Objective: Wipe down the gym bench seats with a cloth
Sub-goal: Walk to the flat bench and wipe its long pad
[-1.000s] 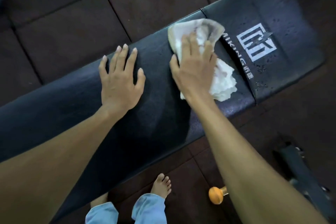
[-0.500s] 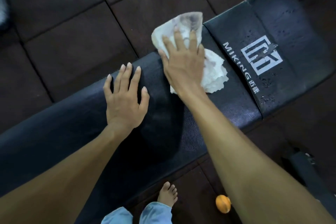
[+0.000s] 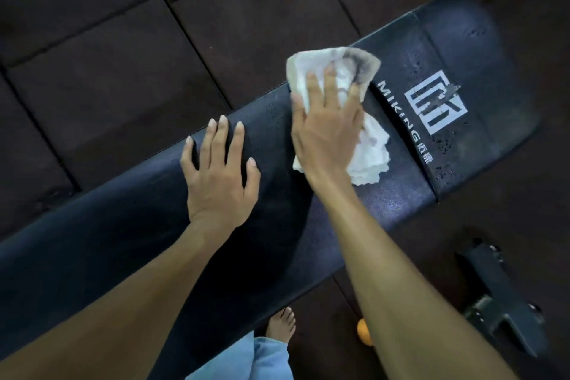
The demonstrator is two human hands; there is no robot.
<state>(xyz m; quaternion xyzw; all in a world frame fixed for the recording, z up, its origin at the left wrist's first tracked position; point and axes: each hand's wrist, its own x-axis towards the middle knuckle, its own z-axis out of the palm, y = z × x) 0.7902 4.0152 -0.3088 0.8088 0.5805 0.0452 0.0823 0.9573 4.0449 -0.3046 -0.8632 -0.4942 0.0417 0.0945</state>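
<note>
A long black padded gym bench (image 3: 129,241) runs diagonally from lower left to upper right. Its head section (image 3: 481,77) carries a white MIKING logo and water droplets. A crumpled white cloth (image 3: 367,160) with a grey dirty corner lies on the pad by the seam, hanging over the far edge. My right hand (image 3: 327,129) presses flat on the cloth with straight, spread fingers. My left hand (image 3: 219,176) rests flat on the bare pad to the left of the cloth, fingers spread.
Dark rubber floor tiles (image 3: 101,77) surround the bench. A black metal bench frame part (image 3: 499,296) sits on the floor at lower right. An orange ball-like object (image 3: 364,332) lies near my bare foot (image 3: 282,325) and blue trouser leg below the bench.
My right hand slid the cloth toward the far edge of the pad, then a little right toward the logo seam. My left hand stayed pressed on the pad.
</note>
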